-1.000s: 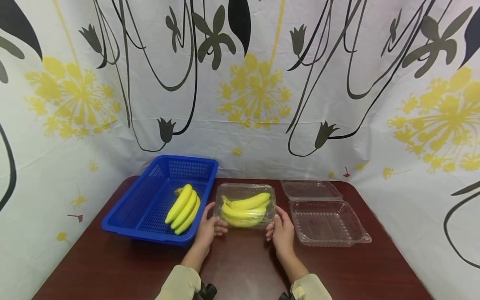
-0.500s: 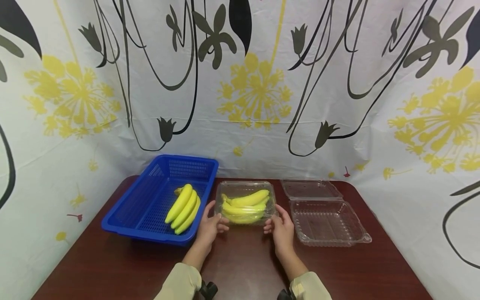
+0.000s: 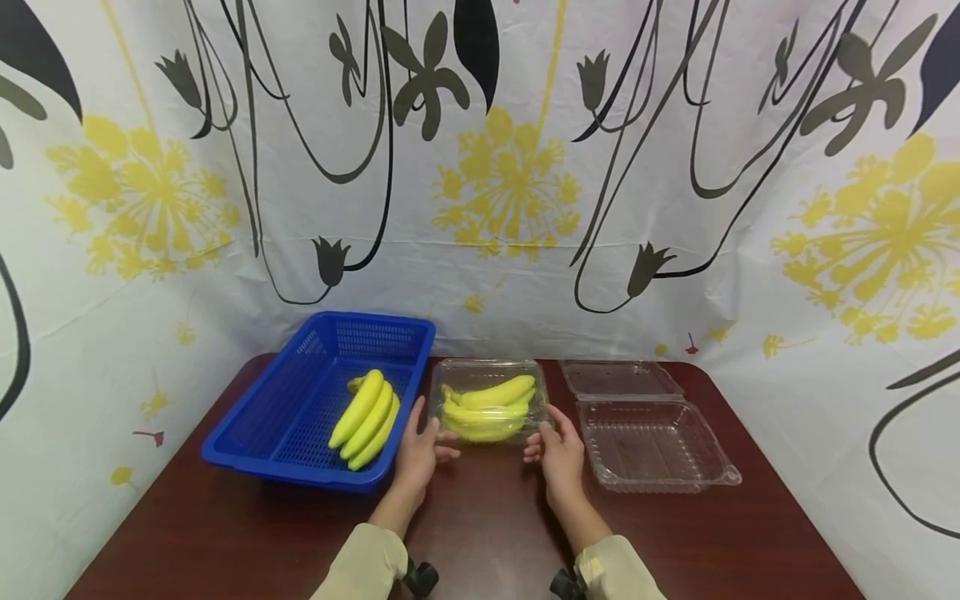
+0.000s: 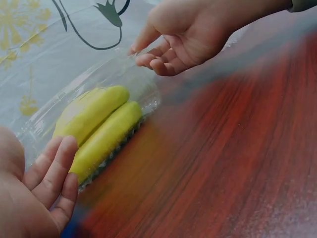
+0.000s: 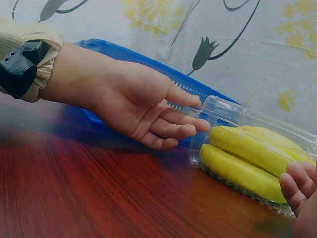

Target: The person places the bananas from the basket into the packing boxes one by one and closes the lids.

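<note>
In the head view, the left hand and right hand grip the clear clamshell by its sides, mid-table between the blue basket and an unfolded clamshell. Room is tight: a swerve either way could bump the basket, with its bunch of bananas, or nudge the unfolded clamshell askew. In the left wrist view, the right fingertips meet one corner; the bananas inside fill much of the box, so a hard squeeze might buckle the wall and spring the lid, whose latching I cannot make out. In the right wrist view, the left thumb and index finger hold the other corner while the lower fingers curl loosely; such a light hold could slip on smooth plastic.
</note>
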A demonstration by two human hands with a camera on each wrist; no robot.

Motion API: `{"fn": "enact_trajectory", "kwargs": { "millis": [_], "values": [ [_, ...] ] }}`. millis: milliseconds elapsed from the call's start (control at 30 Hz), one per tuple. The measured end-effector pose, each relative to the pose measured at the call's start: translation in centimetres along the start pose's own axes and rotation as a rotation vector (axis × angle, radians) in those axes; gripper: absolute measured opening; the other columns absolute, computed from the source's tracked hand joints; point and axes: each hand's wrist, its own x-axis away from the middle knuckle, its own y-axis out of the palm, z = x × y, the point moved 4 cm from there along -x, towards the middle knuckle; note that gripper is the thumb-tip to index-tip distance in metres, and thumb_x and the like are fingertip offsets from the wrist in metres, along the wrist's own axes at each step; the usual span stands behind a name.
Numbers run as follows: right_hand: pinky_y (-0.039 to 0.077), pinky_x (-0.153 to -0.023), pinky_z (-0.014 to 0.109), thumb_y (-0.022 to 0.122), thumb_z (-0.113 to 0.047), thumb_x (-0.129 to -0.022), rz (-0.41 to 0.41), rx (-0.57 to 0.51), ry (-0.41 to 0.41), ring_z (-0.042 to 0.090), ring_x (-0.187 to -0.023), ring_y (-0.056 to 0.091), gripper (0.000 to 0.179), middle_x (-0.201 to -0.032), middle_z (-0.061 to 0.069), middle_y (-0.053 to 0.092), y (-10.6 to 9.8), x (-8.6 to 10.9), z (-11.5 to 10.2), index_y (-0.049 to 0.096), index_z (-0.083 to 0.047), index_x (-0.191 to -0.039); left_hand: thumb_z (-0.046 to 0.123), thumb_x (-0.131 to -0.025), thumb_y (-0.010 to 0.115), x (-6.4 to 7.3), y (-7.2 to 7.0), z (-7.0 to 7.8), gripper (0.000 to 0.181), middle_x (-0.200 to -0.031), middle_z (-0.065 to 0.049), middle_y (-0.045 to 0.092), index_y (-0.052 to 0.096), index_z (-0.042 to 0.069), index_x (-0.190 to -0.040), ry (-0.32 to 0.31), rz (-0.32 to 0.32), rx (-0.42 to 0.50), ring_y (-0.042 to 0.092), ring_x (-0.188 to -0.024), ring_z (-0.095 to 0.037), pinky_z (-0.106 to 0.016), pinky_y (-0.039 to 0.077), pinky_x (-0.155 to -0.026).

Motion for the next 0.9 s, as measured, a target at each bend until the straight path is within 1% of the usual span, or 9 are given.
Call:
{"fn": "enact_trajectory", "kwargs": {
  "millis": [67, 167, 267, 467, 600, 667, 800, 833, 900],
  "values": [
    [0.053, -0.05, 0.029, 0.046, -0.007, -0.102, -0.001, -0.001, 0.014, 0.012, -0.051, 0.059, 0.039, -0.067, 0.007, 0.059, 0.0, 0.1, 0.0, 0.047, -0.005, -0.14, 0.027, -0.106, 0.04, 0.2, 0.0, 0.1, 0.058, -0.097, -0.027, 0.068, 0.014, 0.017, -0.157, 0.006, 0.007, -0.013, 0.067, -0.059, -0.024, -0.037, 0.055, -0.065],
    [0.052, -0.05, 0.028, 0.047, -0.008, -0.101, 0.003, 0.023, 0.023, 0.012, -0.051, 0.057, 0.039, -0.068, 0.008, 0.059, -0.1, 0.5, -0.1, 0.047, -0.008, -0.14, 0.03, -0.106, 0.042, 0.6, 0.0, 0.3, 0.059, -0.085, -0.021, 0.069, 0.016, 0.018, -0.157, 0.003, 0.025, -0.046, 0.06, -0.051, -0.02, -0.039, 0.054, -0.058],
    [0.051, -0.05, 0.027, 0.049, -0.008, -0.101, 0.001, 0.054, 0.017, 0.013, -0.053, 0.056, 0.039, -0.07, 0.009, 0.058, -0.1, 1.1, -0.5, 0.048, -0.01, -0.139, 0.03, -0.105, 0.044, 1.1, 0.1, 0.8, 0.06, -0.077, -0.017, 0.065, 0.017, 0.016, -0.157, 0.015, 0.027, -0.085, 0.053, -0.048, -0.017, -0.04, 0.052, -0.053],
    [0.051, -0.051, 0.028, 0.052, -0.003, -0.098, -0.061, 0.091, -0.035, 0.014, -0.054, 0.057, 0.037, -0.073, 0.014, 0.058, 0.0, 2.2, -1.6, 0.052, -0.004, -0.135, 0.026, -0.105, 0.045, 2.0, 0.5, 1.9, 0.062, -0.085, -0.019, 0.061, 0.014, 0.014, -0.157, 0.044, -0.036, -0.132, 0.053, -0.057, -0.018, -0.04, 0.052, -0.061],
    [0.051, -0.05, 0.029, 0.052, -0.001, -0.098, -0.133, 0.124, -0.122, 0.016, -0.054, 0.057, 0.035, -0.074, 0.017, 0.059, 0.2, 3.0, -2.5, 0.052, 0.0, -0.133, 0.022, -0.105, 0.045, 2.5, 0.9, 2.9, 0.062, -0.091, -0.021, 0.06, 0.013, 0.015, -0.157, 0.067, -0.068, -0.126, 0.055, -0.061, -0.02, -0.041, 0.053, -0.065],
    [0.052, -0.051, 0.031, 0.053, 0.001, -0.097, -0.158, 0.156, -0.173, 0.018, -0.055, 0.058, 0.034, -0.075, 0.02, 0.059, 0.5, 3.7, -3.8, 0.053, 0.002, -0.131, 0.022, -0.105, 0.045, 2.8, 1.0, 3.5, 0.062, -0.093, -0.021, 0.06, 0.014, 0.015, -0.157, 0.085, -0.091, -0.131, 0.057, -0.064, -0.022, -0.042, 0.054, -0.066],
    [0.053, -0.053, 0.033, 0.054, 0.006, -0.095, -0.181, 0.275, -0.329, 0.024, -0.056, 0.06, 0.031, -0.074, 0.023, 0.061, 0.9, 5.0, -6.2, 0.056, 0.006, -0.126, 0.022, -0.104, 0.047, 3.3, 1.1, 4.9, 0.059, -0.093, -0.013, 0.061, 0.02, 0.014, -0.156, 0.142, -0.169, -0.159, 0.061, -0.07, -0.03, -0.046, 0.054, -0.07],
    [0.054, -0.053, 0.032, 0.055, 0.006, -0.094, -0.177, 0.313, -0.367, 0.025, -0.055, 0.06, 0.031, -0.074, 0.022, 0.061, 0.9, 5.1, -6.5, 0.058, 0.005, -0.125, 0.022, -0.104, 0.048, 3.4, 1.1, 5.3, 0.058, -0.094, -0.012, 0.061, 0.022, 0.014, -0.155, 0.16, -0.192, -0.17, 0.061, -0.071, -0.031, -0.047, 0.054, -0.071],
    [0.051, -0.052, 0.028, 0.058, 0.006, -0.093, -0.171, 0.393, -0.474, 0.025, -0.055, 0.061, 0.031, -0.074, 0.017, 0.064, 0.6, 5.0, -6.5, 0.06, 0.002, -0.124, 0.022, -0.103, 0.049, 3.7, 1.0, 6.1, 0.057, -0.096, -0.011, 0.061, 0.025, 0.014, -0.154, 0.195, -0.24, -0.186, 0.062, -0.074, -0.033, -0.049, 0.053, -0.072]
  ]
}}
